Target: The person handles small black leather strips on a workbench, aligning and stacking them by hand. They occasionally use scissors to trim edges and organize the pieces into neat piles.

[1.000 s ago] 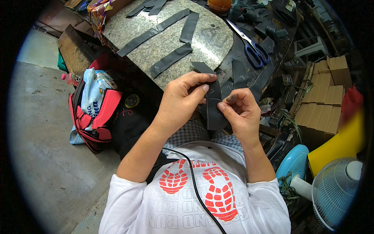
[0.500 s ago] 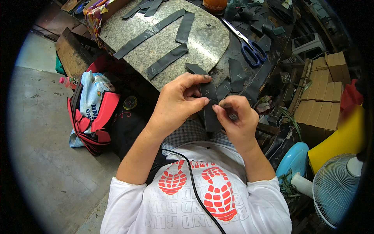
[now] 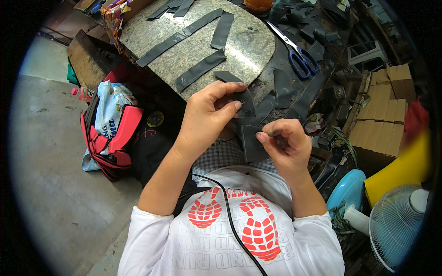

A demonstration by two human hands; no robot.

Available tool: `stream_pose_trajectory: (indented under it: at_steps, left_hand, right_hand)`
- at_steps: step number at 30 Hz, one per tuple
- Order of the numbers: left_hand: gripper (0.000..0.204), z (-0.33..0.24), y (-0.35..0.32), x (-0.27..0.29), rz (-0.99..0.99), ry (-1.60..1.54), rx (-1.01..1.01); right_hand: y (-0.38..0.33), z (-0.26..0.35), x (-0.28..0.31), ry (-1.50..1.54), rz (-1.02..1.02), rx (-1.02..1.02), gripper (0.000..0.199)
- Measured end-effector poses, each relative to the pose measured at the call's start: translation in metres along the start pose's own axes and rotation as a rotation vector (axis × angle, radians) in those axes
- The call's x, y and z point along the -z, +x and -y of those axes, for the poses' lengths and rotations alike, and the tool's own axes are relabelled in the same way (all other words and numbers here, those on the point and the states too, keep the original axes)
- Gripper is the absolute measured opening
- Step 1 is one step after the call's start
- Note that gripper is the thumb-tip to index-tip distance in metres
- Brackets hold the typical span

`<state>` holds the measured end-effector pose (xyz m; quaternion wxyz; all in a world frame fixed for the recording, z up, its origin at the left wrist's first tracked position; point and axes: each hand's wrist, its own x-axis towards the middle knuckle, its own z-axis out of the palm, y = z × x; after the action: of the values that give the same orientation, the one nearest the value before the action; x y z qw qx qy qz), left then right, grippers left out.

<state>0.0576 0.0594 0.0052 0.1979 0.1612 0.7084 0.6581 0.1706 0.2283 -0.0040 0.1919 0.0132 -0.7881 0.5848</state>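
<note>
Between thumb and fingers, my left hand pinches a black strip that looks like leather, held at the near edge of the work surface. My right hand grips a separate black piece by its right edge, just below and nearer my lap. A narrow gap shows between the two pieces. Several similar dark strips lie about: one strip and another strip on the speckled stone slab, and one strip right of my left hand.
Scissors with blue handles lie at the right of the slab, near a heap of black scraps. A red and black bag is at my left. Stacked cardboard boxes and a fan stand to my right.
The black pieces, joined or overlapping half a second ago, are now apart. My right hand has moved slightly down and right with the lower one; my left hand keeps the upper one.
</note>
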Motion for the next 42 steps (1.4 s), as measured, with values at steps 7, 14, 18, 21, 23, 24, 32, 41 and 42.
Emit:
stream_pose_trajectory:
  at_steps: [7,14,18,21,23,24,32,41,42]
  left_hand:
    - [0.029,-0.006,-0.003,-0.003,0.078,-0.085,-0.005]
    - [0.028,-0.008,-0.005,-0.006,0.057,-0.1,-0.042]
    - [0.028,-0.007,-0.005,-0.007,0.051,-0.117,-0.038]
    - [0.031,-0.007,-0.005,-0.006,0.079,-0.109,-0.015]
    - [0.035,-0.006,-0.006,-0.006,0.1,-0.125,-0.011]
    - [0.037,-0.006,-0.007,-0.007,0.106,-0.15,-0.022]
    - [0.054,-0.011,-0.01,-0.007,0.128,-0.062,-0.022]
    - [0.065,-0.016,-0.017,-0.015,0.115,0.212,-0.145]
    - [0.065,-0.016,-0.016,-0.013,0.124,0.229,-0.112]
  right_hand:
    - [0.005,-0.005,-0.002,0.101,-0.041,-0.143,0.023]
    - [0.006,-0.005,-0.005,0.13,-0.051,-0.183,0.022]
    - [0.007,-0.004,-0.005,0.146,-0.074,-0.201,0.02]
    - [0.007,-0.004,-0.004,0.136,-0.057,-0.208,0.02]
    - [0.007,-0.005,-0.004,0.135,-0.056,-0.217,0.02]
    - [0.007,-0.005,-0.004,0.135,-0.066,-0.224,0.02]
    - [0.009,-0.006,0.001,0.171,0.102,-0.378,0.019]
    - [0.012,0.001,0.002,0.015,0.051,-0.294,0.015]
    - [0.012,0.003,0.005,0.026,0.049,-0.296,0.015]
